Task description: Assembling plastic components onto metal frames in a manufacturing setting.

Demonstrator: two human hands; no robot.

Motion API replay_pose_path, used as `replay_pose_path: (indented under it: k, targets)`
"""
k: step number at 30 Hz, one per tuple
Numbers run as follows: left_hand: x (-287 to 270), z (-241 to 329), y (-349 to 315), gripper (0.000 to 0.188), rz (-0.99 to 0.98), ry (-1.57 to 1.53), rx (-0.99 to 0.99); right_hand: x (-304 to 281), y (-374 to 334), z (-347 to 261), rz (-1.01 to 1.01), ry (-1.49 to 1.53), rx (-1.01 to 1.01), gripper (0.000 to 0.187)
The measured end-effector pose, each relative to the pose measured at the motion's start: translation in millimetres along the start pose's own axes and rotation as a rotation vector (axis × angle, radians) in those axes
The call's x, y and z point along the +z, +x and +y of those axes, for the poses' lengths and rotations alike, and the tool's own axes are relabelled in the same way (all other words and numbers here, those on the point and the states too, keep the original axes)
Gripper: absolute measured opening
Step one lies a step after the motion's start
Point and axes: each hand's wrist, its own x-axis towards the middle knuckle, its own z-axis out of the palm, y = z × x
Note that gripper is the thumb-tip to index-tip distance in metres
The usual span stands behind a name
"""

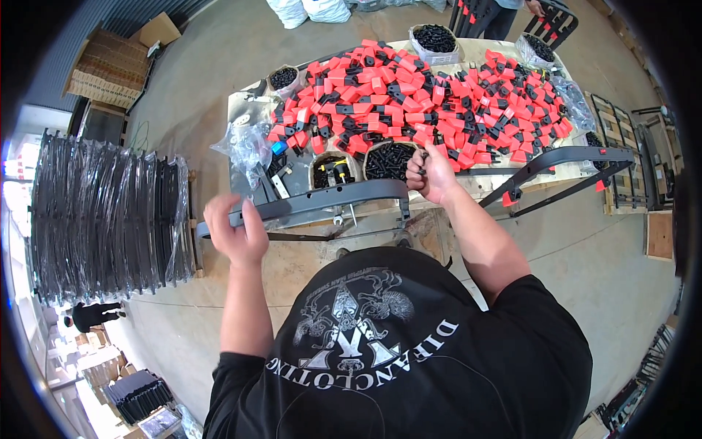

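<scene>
A curved dark-grey metal frame piece (329, 197) lies across the near edge of the worktable. My left hand (235, 233) grips its left end. At the frame's right end, beside a round container of black screws (389, 159), my right hand (431, 174) is closed on a small part; what it pinches is too small to make out. A big heap of red-and-black plastic parts (417, 102) covers the table (241, 102) behind.
A second grey frame piece (563, 157) lies to the right with red caps. More tubs of black hardware (434, 38) and clear plastic bags (247, 145) sit on the table. A tall stack of wrapped black frames (102, 216) stands at left. Another person stands at the far side.
</scene>
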Motion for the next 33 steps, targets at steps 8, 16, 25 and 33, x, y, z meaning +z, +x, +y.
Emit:
replay_pose_path:
  k: [8, 16, 25, 33]
  targets:
    - [3, 8, -114, 0.014, -0.450, -0.195, -0.250, -25, -30, 7, 0.048, -0.114, -0.082, 0.009]
    - [148, -93, -94, 0.026, -1.015, 0.147, -0.152, -27, -96, 27, 0.374, -0.268, -0.015, 0.024]
    - [205, -114, -105, 0.037, -1.220, 0.384, 0.092, -79, -211, 165, 0.787, -0.205, -0.025, 0.024]
    - [190, -116, -100, 0.035, -1.082, 0.222, 0.036, -64, -262, 299, 1.031, -0.614, 0.006, 0.015]
